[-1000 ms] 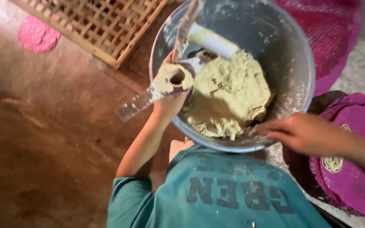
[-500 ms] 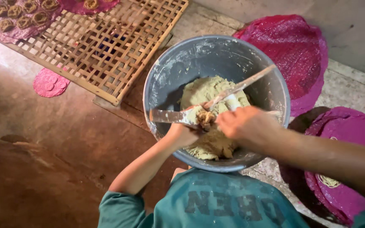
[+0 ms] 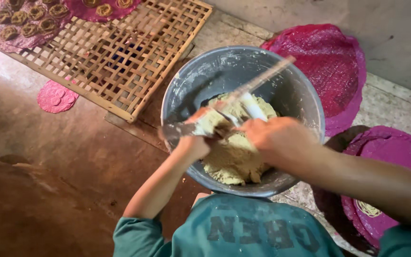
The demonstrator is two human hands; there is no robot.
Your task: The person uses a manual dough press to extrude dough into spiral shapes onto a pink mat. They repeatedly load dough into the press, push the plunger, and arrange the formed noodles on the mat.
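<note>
A grey metal bowl sits on the floor in front of me, holding a mound of pale yellow dough. My left hand is over the bowl's near left side, closed on the narrow end of a clear plastic piping bag smeared with dough. My right hand comes in from the right and grips the bag's wider part just above the dough. The bag's loose clear end stretches up toward the bowl's far right rim. My teal shirt fills the bottom edge.
A bamboo lattice tray lies at the upper left, with coiled dough pieces on a magenta mesh mat beyond it. Round magenta mats lie at the upper right and lower right. A small pink mat lies on the brown floor.
My right hand left the bowl's rim and came over the dough to meet my left hand at the bag. The view has pulled back, showing more of the tray and mats.
</note>
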